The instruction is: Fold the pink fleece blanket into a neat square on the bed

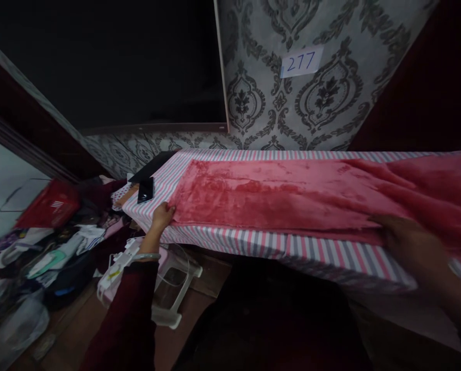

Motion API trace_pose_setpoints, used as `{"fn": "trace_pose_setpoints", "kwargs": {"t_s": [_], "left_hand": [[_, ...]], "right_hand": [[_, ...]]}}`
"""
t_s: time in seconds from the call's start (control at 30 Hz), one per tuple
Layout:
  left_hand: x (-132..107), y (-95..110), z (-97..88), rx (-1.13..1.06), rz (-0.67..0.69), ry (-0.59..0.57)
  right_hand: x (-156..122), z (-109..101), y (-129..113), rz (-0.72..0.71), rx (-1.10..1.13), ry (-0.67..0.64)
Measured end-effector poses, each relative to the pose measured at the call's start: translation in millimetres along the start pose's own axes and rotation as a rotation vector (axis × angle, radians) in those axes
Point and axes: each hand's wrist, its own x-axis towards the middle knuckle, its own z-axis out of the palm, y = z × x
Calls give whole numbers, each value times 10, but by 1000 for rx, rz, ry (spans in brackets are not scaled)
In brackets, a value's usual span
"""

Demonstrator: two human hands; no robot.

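A long red plush blanket point(277, 190) lies spread over a striped cloth point(246, 239) in pink, grey and white. It looks smooth on the left and bunched into folds on the right. My left hand point(162, 215) pinches the blanket's near left corner between thumb and fingers, a bracelet on its wrist. Farther right, my right hand point(402, 234) grips the blanket's near edge; it is dim and somewhat blurred, with some fingers hidden. A black phone point(146, 190) rests on the striped cloth just beyond my left hand.
A large dark television screen point(110, 62) hangs above the surface. On the patterned wall is a paper label point(302, 62) reading 277. Clothes point(56, 257) and a red bag point(52, 203) are heaped at left. A white plastic frame point(176, 299) stands below.
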Motion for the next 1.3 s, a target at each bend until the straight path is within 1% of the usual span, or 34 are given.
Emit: {"fn": "trace_pose_setpoints", "kwargs": {"t_s": [0.1, 0.17, 0.2, 0.23, 0.3, 0.33, 0.37, 0.4, 0.43, 0.5, 0.57, 0.63, 0.7, 0.73, 0.8, 0.9, 1.0, 1.07, 1.17, 1.23, 1.3], "left_hand": [[-14, 43, -13, 80, 12, 8], [-25, 65, -50, 122, 13, 7], [-37, 81, -73, 139, 13, 13], [-58, 106, -92, 153, 10, 28], [-139, 200, -104, 193, 45, 108], [-206, 276, -84, 217, 100, 152], [-291, 373, -40, 235, 184, 183], [-395, 488, 32, 248, 296, 191], [-518, 613, 133, 243, 426, 162], [-801, 862, 406, 190, 683, 25], [-1091, 1049, 726, 159, 884, -88], [-1331, 1137, 1018, 154, 983, -176], [-1481, 1135, 1220, 158, 1005, -198], [-1520, 1116, 1280, 156, 1005, -194], [-1548, 1074, 1329, 146, 999, -183], [-1544, 1071, 1314, 123, 991, -184], [-1569, 1149, 1311, 90, 1042, -162], [-1599, 1208, 1330, 81, 1103, -176], [-1630, 1248, 1365, 89, 1147, -201], [-1635, 1234, 1382, 98, 1161, -193], [-1637, 1205, 1391, 116, 1170, -177]], "right_hand": [[9, 25, 91, -42, 16, -31], [15, 28, 112, -24, 0, -54], [24, 20, 83, -8, -12, -49], [40, 8, 19, -3, -14, -30], [99, -7, -227, -37, 22, 24], [141, 0, -403, -81, 64, 48], [189, 23, -602, -135, 111, 53], [237, 64, -811, -206, 159, 45], [278, 124, -1016, -283, 206, 29], [323, 283, -1366, -374, 265, -12], [304, 453, -1579, -414, 288, -54], [249, 580, -1646, -418, 299, -74], [209, 625, -1612, -421, 322, -83], [211, 614, -1578, -433, 341, -96], [285, 544, -1514, -458, 385, -145], [599, 413, -1468, -418, 438, -208], [1120, 393, -1478, -357, 432, -172], [1514, 465, -1502, -350, 385, -169], [2061, 645, -1557, -308, 283, -234], [2359, 782, -1604, -264, 222, -264], [2600, 922, -1656, -242, 184, -278]]}}
